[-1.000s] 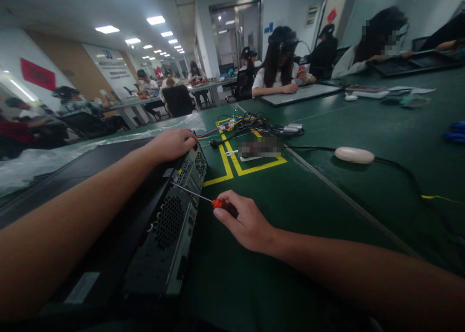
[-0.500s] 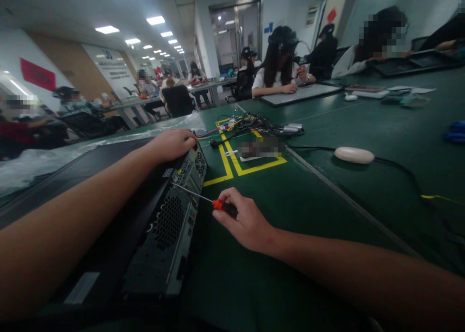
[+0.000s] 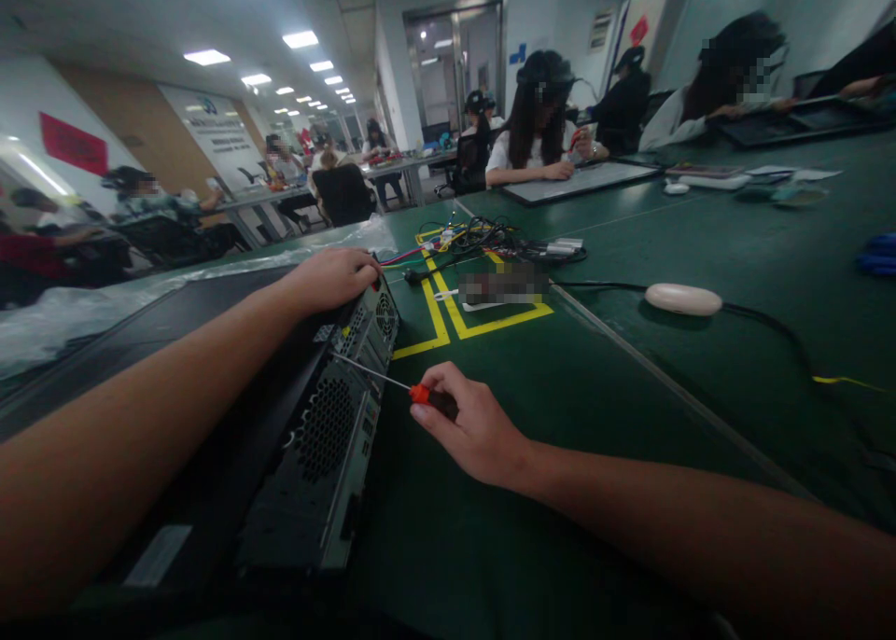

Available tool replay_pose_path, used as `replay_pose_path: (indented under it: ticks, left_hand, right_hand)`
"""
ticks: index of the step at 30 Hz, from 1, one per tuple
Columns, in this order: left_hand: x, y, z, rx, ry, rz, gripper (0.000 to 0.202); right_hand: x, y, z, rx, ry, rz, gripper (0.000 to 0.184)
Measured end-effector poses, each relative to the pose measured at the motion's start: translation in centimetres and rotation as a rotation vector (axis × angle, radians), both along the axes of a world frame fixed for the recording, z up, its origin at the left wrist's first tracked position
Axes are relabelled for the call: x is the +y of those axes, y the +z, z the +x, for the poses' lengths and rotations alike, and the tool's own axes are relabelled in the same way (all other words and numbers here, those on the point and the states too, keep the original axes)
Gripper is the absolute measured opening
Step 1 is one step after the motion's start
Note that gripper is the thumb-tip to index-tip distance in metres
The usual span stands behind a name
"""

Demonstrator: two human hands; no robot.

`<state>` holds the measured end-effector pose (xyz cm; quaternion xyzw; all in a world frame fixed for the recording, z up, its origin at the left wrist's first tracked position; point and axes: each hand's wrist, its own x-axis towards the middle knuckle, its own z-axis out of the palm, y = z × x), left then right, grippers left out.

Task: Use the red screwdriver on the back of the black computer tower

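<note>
A black desktop computer case lies on the green table at the left, its metal rear panel with vents and ports turned to the right. My left hand rests on the top near the far rear corner, fingers curled over the edge. A small bit of red shows under those fingers; what it is, I cannot make out. In my right hand is a screwdriver with a red and dark handle, gripped between thumb and fingers. Its thin shaft points left, and the tip meets the rear panel near the upper edge.
Beyond the case lies a tangle of cables around yellow tape marks. A pale oval cable piece sits on a black cord at right. Clear plastic sheeting lies behind the case. Other people work across the table.
Both hands and the screwdriver hold nearly the same position. Some people in the background have shifted their heads and arms slightly.
</note>
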<state>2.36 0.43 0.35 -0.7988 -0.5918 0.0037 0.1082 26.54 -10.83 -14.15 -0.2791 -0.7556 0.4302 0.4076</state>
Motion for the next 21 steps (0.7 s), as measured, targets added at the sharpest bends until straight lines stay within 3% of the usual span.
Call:
replay_pose_path:
  ticks: [21]
  left_hand:
    - [-0.02,0.05,0.11,-0.010,-0.010,-0.002,0.059]
  right_hand:
    - [0.01,0.09,-0.10,0.018,0.006,0.001,0.013]
